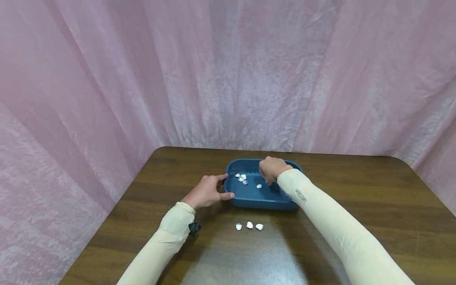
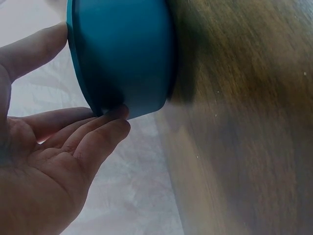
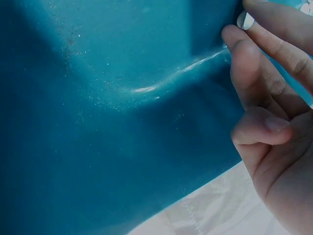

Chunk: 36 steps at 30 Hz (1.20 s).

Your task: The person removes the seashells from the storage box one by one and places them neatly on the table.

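Observation:
A blue plastic tray [image 1: 263, 204] stands on the table. My left hand [image 1: 208, 191] holds it at the left end, thumb at the rim and fingers against the outer wall [image 2: 132, 54]. Inside, several small white and purplish shells [image 1: 241, 179] cluster near the left side, and one shell [image 1: 259, 186] lies nearer the middle. My right hand [image 1: 273, 169] reaches down into the tray's right half; its fingertips pinch a small white shell [image 3: 246, 20] in the right wrist view, other fingers curled beneath. From the head, the back of the hand hides that shell.
Three more shells [image 1: 249, 225] lie in a row on the brown wooden table [image 1: 356, 198], in front of the tray. A pink curtain [image 1: 249, 79] hangs behind the table's far edge and along its left side.

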{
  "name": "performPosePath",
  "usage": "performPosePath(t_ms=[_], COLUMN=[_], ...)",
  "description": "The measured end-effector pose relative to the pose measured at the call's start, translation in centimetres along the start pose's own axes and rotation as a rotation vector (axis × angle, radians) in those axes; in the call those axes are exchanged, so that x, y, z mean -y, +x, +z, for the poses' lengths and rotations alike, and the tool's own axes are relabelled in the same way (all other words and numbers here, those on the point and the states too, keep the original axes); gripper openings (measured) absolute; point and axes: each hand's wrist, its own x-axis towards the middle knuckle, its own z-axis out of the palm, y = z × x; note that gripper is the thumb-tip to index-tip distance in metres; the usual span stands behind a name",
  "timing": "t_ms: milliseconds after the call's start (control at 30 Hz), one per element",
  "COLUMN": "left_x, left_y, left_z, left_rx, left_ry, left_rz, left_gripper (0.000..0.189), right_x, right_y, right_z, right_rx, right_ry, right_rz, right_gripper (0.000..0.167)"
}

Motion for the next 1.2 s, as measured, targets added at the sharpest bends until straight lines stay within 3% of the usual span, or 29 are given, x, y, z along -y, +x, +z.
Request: performPosePath(t_ms=[533, 867, 1200], left_x=[0.0, 0.1, 0.1], left_y=[0.1, 0.3, 0.2], left_z=[0.0, 0.1, 0.2], left_rx=[-0.004, -0.015, -0.01], left_ry=[0.005, 0.008, 0.009], left_rz=[-0.012, -0.007, -0.016], left_gripper=[0.08, 0.08, 0.08], right_x=[-0.1, 0.5, 1.0], right_y=[-0.8, -2.5, -6.0], right_z=[-2.9, -4.8, -4.6], right_rx=[-0.02, -0.072, -0.107], right_ry=[0.019, 0.01, 0.078], right_rz=[-0.03, -0.135, -0.303], right_gripper=[0.019, 0.012, 0.012])
